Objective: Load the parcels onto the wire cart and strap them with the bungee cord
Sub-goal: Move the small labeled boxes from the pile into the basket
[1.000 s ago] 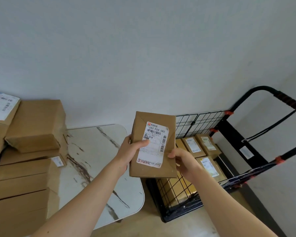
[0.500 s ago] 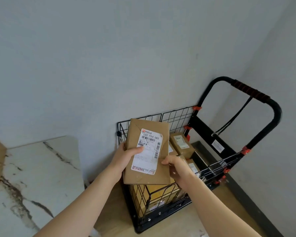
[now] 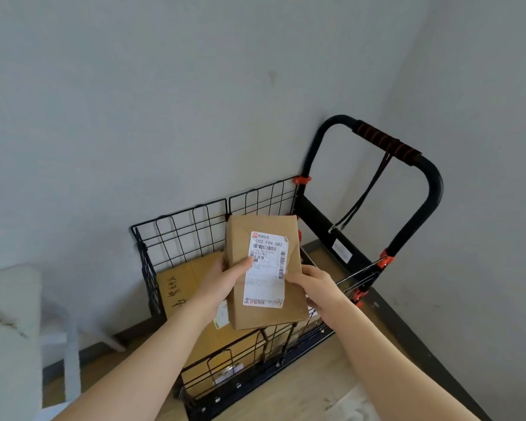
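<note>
Lower the parcel (image 3: 264,273) level into the cart (image 3: 319,221); pick a flat seat, then let go both sides together. Your left grip (image 3: 225,278) pinches its left edge, thumb on the label (image 3: 269,247); parcel held label-up above the big box (image 3: 192,268), between the grips; your right grip (image 3: 313,284) clasps the right edge. Cord (image 3: 360,197) hangs off the handle (image 3: 383,141).
</note>
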Tool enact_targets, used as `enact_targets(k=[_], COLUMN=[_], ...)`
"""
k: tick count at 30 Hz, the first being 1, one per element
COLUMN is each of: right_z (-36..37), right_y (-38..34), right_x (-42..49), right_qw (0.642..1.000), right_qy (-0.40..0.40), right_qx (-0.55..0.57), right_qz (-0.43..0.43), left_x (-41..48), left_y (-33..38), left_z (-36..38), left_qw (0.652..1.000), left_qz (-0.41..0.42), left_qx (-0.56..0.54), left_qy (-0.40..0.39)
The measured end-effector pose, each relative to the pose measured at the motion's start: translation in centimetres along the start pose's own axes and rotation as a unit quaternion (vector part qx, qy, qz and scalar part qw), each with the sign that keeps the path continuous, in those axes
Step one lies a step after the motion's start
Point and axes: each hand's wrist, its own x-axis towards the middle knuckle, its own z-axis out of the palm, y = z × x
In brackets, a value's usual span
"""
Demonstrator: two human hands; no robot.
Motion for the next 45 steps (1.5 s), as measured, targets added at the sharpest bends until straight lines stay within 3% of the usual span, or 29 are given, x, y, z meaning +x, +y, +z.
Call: enact_targets(k=[6, 14, 22, 30, 37, 45], right_z=[-2.6, -5.9, -8.6, -12.8, -14.3, -14.1], right_y=[-2.3, -5.3, -4.5, -1.7, 4.0, 8.1], right_x=[3.3, 9.2, 15.3, 23.9, 30.6, 34.9], right_qw=[0.999, 0.997, 0.994, 0.983, 0.954, 0.923], right_qy=[0.044, 0.081, 0.084, 0.056, -0.011, -0.044], right_qx=[0.001, -0.015, -0.033, -0.077, -0.151, -0.227], right_qz=[-0.02, -0.004, 0.066, 0.159, 0.26, 0.309], left_x=[5.5, 11.8, 17.5, 23.1, 27.3, 29.9], left_y=[1.6, 4.0, 2.4, -0.6, -6.8, -12.5], left_z=[2.0, 4.7, 7.6, 13.0, 16.4, 18.0], left_qw=[0.997, 0.993, 0.989, 0.981, 0.951, 0.92], left_qz=[0.001, -0.038, -0.113, -0.191, -0.309, -0.391], left_qx=[0.075, 0.081, 0.059, 0.022, -0.001, 0.014], left_qy=[-0.018, -0.071, -0.073, -0.037, 0.01, 0.037])
